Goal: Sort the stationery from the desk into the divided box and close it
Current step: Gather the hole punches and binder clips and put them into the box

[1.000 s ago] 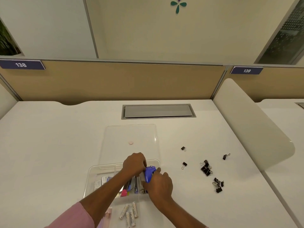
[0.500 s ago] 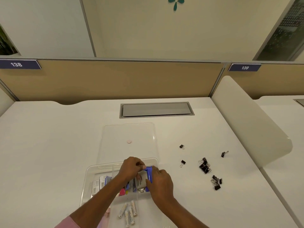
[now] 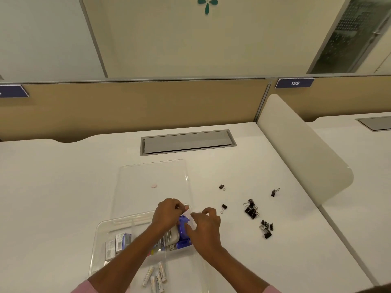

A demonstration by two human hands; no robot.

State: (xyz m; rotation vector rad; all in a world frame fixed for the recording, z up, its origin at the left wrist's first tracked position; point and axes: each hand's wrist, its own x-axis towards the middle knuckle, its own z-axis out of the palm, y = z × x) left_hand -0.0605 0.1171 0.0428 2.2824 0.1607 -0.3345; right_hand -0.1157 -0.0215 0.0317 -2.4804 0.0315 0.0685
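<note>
White tabletop (image 3: 63,187) under both hands: left hand (image 3: 167,212) and right hand (image 3: 206,226) curl over a blue stapler (image 3: 183,229) in the clear plastic divided box (image 3: 99,240), grip uncertain; its open lid (image 3: 152,176) lies flat behind, black binder clips (image 3: 251,209) scattered well right

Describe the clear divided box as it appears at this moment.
The divided box is clear plastic with rounded corners, sitting on the white desk near its front edge. Its lid lies open, flat on the desk behind it. Thin walls split it into compartments: small packets at left, a blue stapler at right, white tubes nearer the camera. The left hand and right hand reach into it at the stapler.
</note>
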